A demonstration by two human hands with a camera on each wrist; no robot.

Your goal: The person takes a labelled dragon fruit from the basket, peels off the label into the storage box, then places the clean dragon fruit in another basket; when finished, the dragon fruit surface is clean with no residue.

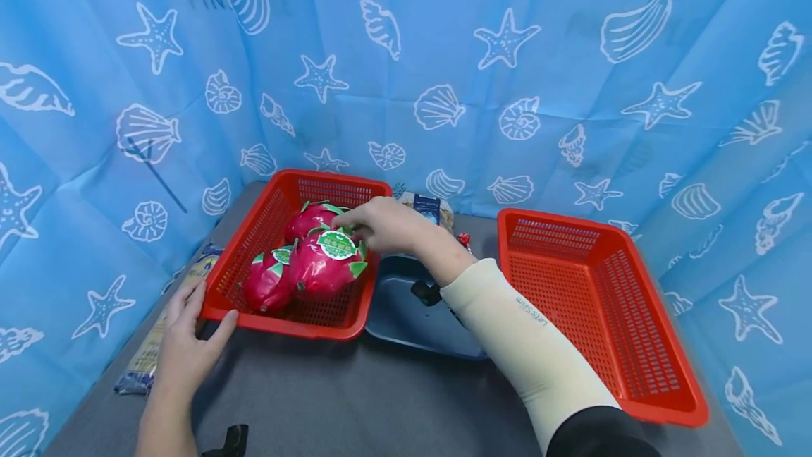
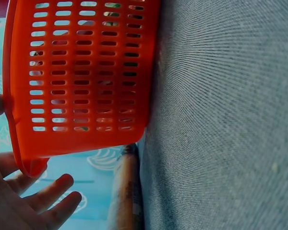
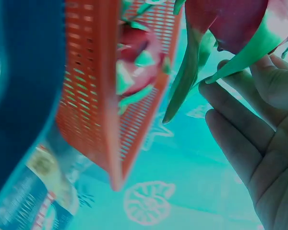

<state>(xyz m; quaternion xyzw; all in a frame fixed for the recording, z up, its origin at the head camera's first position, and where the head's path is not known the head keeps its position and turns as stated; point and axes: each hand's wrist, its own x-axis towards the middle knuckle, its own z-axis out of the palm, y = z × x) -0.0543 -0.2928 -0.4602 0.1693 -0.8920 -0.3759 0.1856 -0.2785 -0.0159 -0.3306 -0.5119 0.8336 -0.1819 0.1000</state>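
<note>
My right hand (image 1: 388, 226) pinches a pink dragon fruit (image 1: 317, 273) at its green-leaved end. This fruit has a green-and-white label and is held above the left red basket (image 1: 285, 331); in the right wrist view, the dragon fruit (image 3: 235, 24) hangs clear of the basket rim. Two more dragon fruits lie inside: one dragon fruit (image 1: 261, 291) at the front left, another dragon fruit (image 1: 307, 221) behind. At the basket's front left corner my left hand (image 1: 187, 344) touches the rim, its thumb along the front and fingers spread on the left side.
A dark blue tray (image 1: 419, 309) sits right of the basket. Farther right stands a second red basket (image 1: 564, 273). Behind the tray are a printed package (image 1: 428, 208) and a small red item (image 1: 465, 240). A long yellowish packet (image 1: 152, 351) lies along the left edge. Blue curtains enclose the grey table.
</note>
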